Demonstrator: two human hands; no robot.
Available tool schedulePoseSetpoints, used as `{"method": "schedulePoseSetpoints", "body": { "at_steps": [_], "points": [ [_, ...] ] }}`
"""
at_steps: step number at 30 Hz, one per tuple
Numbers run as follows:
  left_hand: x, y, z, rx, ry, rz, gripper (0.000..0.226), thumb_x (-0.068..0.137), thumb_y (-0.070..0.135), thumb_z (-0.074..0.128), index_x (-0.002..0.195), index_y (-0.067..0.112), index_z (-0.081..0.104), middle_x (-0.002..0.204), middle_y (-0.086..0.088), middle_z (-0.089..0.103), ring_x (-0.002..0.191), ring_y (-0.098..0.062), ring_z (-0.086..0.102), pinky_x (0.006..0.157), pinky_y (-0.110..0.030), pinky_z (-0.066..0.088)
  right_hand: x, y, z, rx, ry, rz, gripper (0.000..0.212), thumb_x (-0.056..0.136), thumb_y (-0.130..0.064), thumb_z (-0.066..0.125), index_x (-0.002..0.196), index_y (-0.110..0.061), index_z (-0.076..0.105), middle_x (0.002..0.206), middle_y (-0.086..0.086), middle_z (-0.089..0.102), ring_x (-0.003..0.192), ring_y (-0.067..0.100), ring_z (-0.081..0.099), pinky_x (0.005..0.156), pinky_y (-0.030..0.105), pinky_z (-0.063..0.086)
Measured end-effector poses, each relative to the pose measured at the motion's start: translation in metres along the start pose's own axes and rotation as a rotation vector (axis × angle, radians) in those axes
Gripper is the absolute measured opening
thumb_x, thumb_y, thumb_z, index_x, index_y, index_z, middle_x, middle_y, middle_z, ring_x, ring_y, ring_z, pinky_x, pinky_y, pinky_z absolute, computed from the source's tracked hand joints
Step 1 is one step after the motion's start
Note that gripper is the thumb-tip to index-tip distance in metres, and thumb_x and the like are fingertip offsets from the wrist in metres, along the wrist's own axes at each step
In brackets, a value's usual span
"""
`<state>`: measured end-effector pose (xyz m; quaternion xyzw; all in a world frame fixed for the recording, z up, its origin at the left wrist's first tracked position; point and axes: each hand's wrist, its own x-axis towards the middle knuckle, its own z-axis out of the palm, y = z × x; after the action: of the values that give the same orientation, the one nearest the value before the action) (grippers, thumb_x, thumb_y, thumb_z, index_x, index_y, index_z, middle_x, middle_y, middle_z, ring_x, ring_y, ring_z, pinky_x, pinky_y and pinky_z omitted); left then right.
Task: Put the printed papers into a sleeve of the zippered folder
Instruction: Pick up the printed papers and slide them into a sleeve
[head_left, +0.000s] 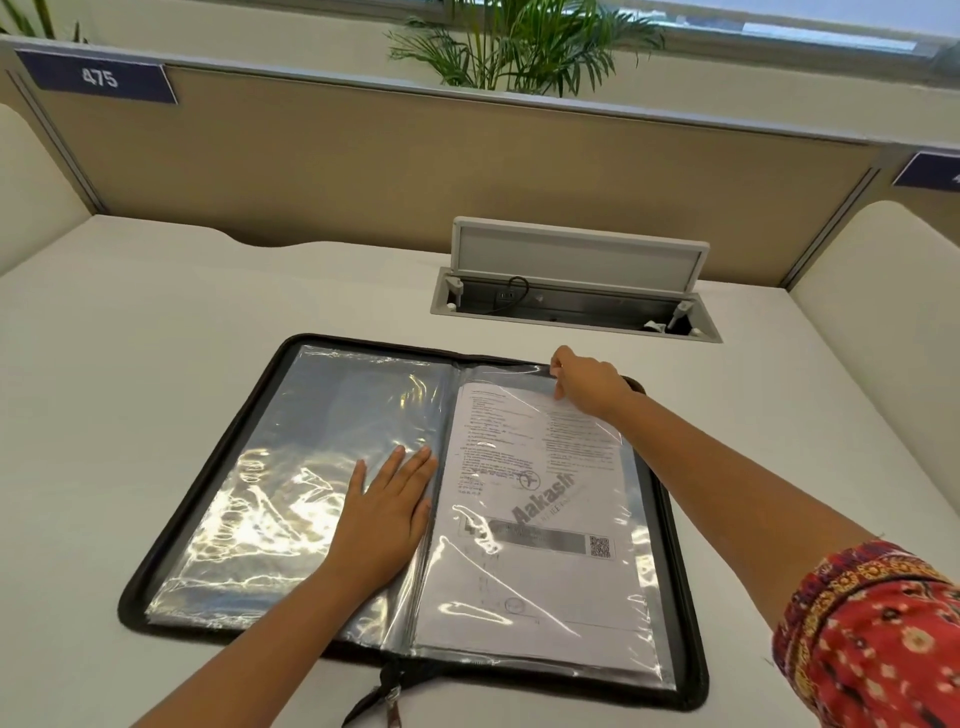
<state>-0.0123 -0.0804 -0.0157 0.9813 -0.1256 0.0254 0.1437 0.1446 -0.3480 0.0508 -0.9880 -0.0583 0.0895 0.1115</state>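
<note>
The black zippered folder (171, 525) lies open flat on the white desk. Shiny clear sleeves (291, 457) cover its left half. The printed papers (535, 499), white sheets with text, a watermark and a QR code, lie inside the clear sleeve on the right half. My left hand (384, 514) presses flat on the left sleeves beside the spine, fingers straight. My right hand (587, 382) reaches to the top edge of the right sleeve, and its fingers pinch the plastic at the sleeve's opening above the papers.
An open cable box (571, 296) with a raised grey lid is set into the desk just behind the folder. A tan partition (415, 171) closes the back, with a plant (519, 47) behind it. The zipper pull (389, 696) hangs at the folder's near edge.
</note>
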Motion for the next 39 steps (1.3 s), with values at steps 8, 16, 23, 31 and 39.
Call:
{"method": "schedulePoseSetpoints", "body": {
  "at_steps": [8, 16, 23, 31, 39],
  "points": [
    [0.008, 0.002, 0.002, 0.003, -0.019, -0.012, 0.066, 0.086, 0.049, -0.002, 0.143, 0.03, 0.023, 0.153, 0.012, 0.02, 0.142, -0.012, 0.008, 0.115, -0.045, -0.001, 0.003, 0.001, 0.001, 0.015, -0.015, 0.027, 0.02, 0.093, -0.02, 0.05, 0.111, -0.017, 0.04, 0.095, 0.008, 0.064, 0.081, 0.023, 0.06, 0.085, 0.041, 0.051],
    [0.009, 0.002, 0.004, 0.004, -0.021, -0.035, 0.056, 0.092, 0.045, 0.008, 0.143, 0.03, 0.023, 0.152, 0.012, 0.022, 0.142, -0.011, 0.009, 0.115, -0.043, 0.0, 0.011, 0.004, -0.007, -0.017, -0.036, 0.031, 0.031, 0.087, -0.008, 0.056, 0.115, -0.009, 0.042, 0.082, 0.006, 0.054, 0.065, 0.014, 0.049, 0.061, 0.028, 0.044],
    [0.011, 0.001, 0.004, 0.02, -0.008, -0.027, 0.064, 0.086, 0.047, -0.001, 0.143, 0.029, 0.023, 0.153, 0.012, 0.02, 0.142, -0.011, 0.008, 0.115, -0.043, 0.0, 0.009, 0.002, -0.008, 0.168, 0.087, 0.098, 0.03, 0.094, -0.006, 0.044, 0.123, -0.015, 0.039, 0.112, 0.013, 0.064, 0.096, 0.028, 0.058, 0.107, 0.053, 0.033],
    [0.03, 0.002, 0.007, -0.005, -0.001, -0.06, 0.059, 0.09, 0.044, 0.005, 0.144, 0.027, 0.022, 0.154, 0.008, 0.019, 0.143, -0.013, 0.007, 0.114, -0.046, 0.0, -0.074, -0.001, 0.018, 0.461, 0.212, 0.131, 0.037, 0.094, -0.011, 0.045, 0.131, -0.019, 0.041, 0.132, 0.008, 0.052, 0.122, 0.028, 0.049, 0.109, 0.059, 0.026],
    [0.04, -0.002, 0.007, 0.016, -0.02, -0.063, 0.057, 0.09, 0.042, 0.009, 0.144, 0.026, 0.02, 0.154, 0.007, 0.018, 0.143, -0.014, 0.007, 0.115, -0.047, 0.001, -0.172, 0.019, 0.073, 0.191, 0.218, 0.262, 0.047, 0.097, -0.041, 0.036, 0.141, -0.027, 0.029, 0.156, -0.006, 0.017, 0.145, 0.016, 0.005, 0.115, 0.053, -0.001]
  ]
}}
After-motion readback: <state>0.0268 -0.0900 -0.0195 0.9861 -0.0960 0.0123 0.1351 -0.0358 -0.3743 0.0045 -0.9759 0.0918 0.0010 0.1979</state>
